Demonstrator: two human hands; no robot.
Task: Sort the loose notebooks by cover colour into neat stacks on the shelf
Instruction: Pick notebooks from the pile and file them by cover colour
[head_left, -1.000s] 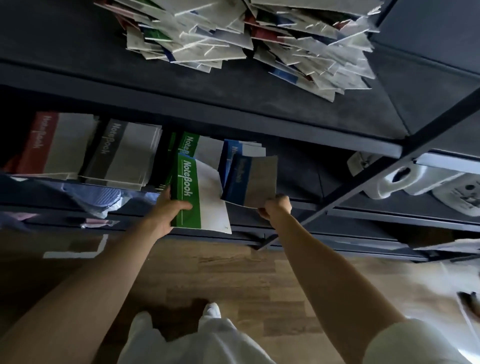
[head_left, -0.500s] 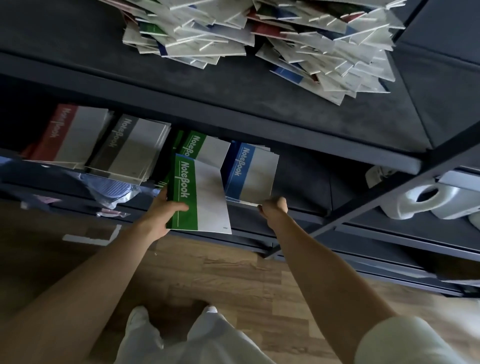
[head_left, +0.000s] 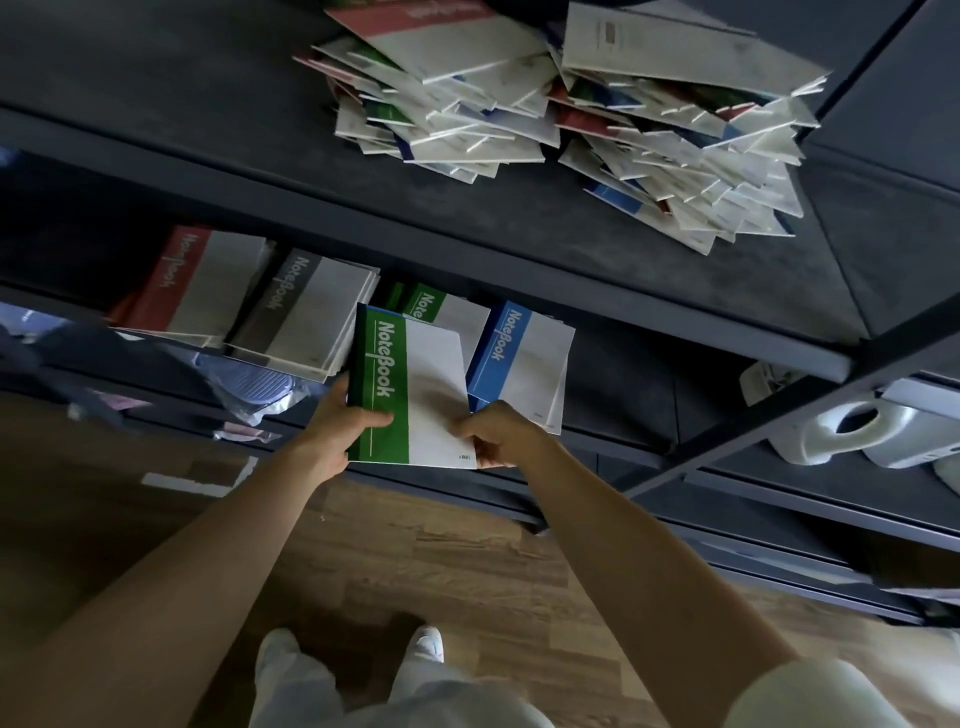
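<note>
The shelf's (head_left: 649, 280) top tier carries a big loose pile (head_left: 571, 130) not yet sorted. Below, the blue stack (head_left: 524, 364) now lies unheld, its notebook delivered. The green notebook (head_left: 410, 395) hovers before the green stack (head_left: 434, 306), gripped by the left hand (head_left: 337, 431). The right hand (head_left: 498, 436) has crossed over, fingers (head_left: 470, 430) apparently pinching its corner.

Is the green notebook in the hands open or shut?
Shut: the green notebook shows only its front cover, held by the left hand and right hand.
</note>
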